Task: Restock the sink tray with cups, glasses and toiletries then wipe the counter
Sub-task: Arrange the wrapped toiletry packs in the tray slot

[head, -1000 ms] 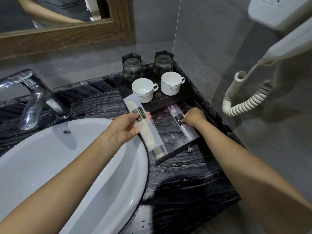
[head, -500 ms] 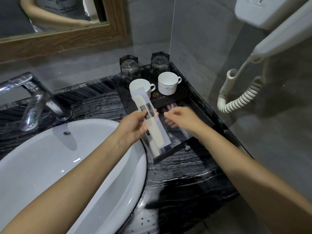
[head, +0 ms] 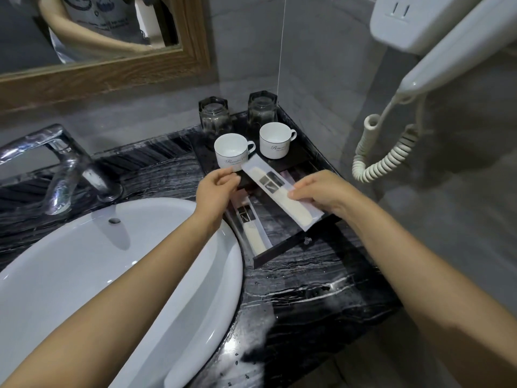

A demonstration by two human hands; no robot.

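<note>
Both hands grip one toiletry packet (head: 282, 195): left hand (head: 215, 189) fingers pinch its far end, right hand (head: 316, 193) fingers its middle, aligning it over the tray (head: 282, 249) slot beneath.

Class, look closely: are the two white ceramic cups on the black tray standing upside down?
No: both white ceramic cups on the black tray stand upright, open mouths facing up.

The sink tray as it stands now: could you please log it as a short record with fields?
tray: black, on the counter right of the sink
glasses: two, at the back
cups: two, white, upright
wrapped toiletry: held over the tray
left hand: pinching its far end
right hand: gripping its near half
second packet: lying in the tray's left side
</note>
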